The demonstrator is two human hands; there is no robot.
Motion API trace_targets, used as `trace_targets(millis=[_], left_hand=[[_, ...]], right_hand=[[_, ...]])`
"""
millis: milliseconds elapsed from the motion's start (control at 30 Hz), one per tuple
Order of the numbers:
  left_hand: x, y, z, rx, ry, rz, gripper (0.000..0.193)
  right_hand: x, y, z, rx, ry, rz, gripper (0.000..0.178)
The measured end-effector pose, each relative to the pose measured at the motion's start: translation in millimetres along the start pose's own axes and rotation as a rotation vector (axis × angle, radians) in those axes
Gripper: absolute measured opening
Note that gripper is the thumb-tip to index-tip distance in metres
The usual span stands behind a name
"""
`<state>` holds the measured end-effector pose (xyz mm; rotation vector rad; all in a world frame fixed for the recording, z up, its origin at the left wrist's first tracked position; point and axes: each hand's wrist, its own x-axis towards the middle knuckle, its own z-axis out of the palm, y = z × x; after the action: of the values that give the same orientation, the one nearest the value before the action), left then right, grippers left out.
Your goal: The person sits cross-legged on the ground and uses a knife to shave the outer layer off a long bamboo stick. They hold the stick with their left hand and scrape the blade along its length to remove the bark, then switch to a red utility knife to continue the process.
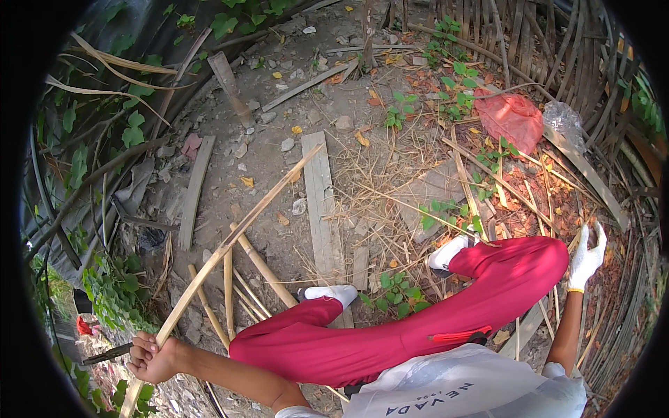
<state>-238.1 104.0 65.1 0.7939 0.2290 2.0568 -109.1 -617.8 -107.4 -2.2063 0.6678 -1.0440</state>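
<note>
My bare left hand (pixel 153 357) is wrapped round a long split bamboo strip (pixel 202 273). The strip slants up and away to the right, its far tip over a grey board (pixel 319 188). A dark, narrow blade-like piece (pixel 108 354) shows beside that fist; whether I grip it too, I cannot tell. At the far right, beside my raised knee, my right hand (pixel 587 259) wears a white glove with a yellow cuff. Its fingers are spread and nothing shows between them. A red-and-black tool (pixel 460 336) lies on my lap against the dark red trousers.
Several bamboo poles (pixel 265 272) lie near my left foot. Dry straw (pixel 369 167) and thin sticks cover the ground ahead. At the upper right are a red plastic bag (pixel 509 120) and a stick fence (pixel 536 42). Creepers (pixel 136 129) and branches line the left.
</note>
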Motion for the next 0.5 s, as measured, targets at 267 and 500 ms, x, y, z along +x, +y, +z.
trace_targets(millis=[267, 500], left_hand=[[-13.4, -55.9, -39.0, -0.003, 0.126, -0.149, 0.042], [4.3, -80.3, -75.7, 0.031, 0.306, -0.216, 0.043]], right_hand=[[-139.9, -136.7, 18.6, 0.126, -1.703, -0.825, 0.025], [-159.2, -158.6, 23.7, -0.003, -1.793, -1.357, 0.042]])
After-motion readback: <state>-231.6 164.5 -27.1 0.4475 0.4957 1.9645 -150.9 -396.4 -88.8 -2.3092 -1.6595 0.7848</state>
